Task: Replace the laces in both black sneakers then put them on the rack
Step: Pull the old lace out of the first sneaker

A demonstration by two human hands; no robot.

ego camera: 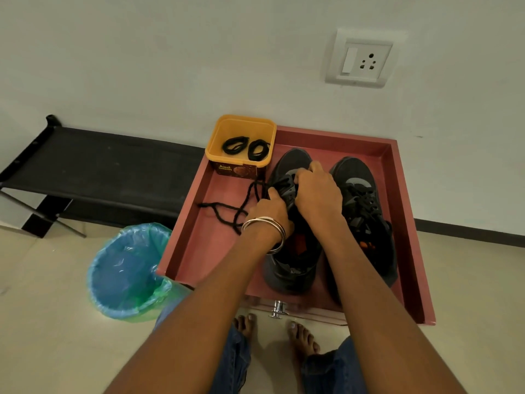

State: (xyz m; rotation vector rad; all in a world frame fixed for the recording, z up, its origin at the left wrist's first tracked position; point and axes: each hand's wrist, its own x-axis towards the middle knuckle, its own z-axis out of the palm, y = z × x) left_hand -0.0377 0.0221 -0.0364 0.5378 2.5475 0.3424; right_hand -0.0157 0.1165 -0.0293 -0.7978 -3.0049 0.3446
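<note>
Early stage: both hands, left hand [270, 210] & right hand [316, 191], gripped left sneaker [289, 268], pulling old lace [227, 209] out; right sneaker [360, 200] still laced, new laces [245, 147] in tub [241, 166], rack [99, 163] bare.

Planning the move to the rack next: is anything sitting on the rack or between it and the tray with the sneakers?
Nothing visible. The rack shelf beside the tray shows nothing on it. The yellow tub is in the tray's far corner and the bin sits nearer, both off the direct line.

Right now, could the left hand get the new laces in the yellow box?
Probably yes. The box is open on top, with nothing between it and the left hand. But that hand is gripping the shoe, so it must let go first.
</note>
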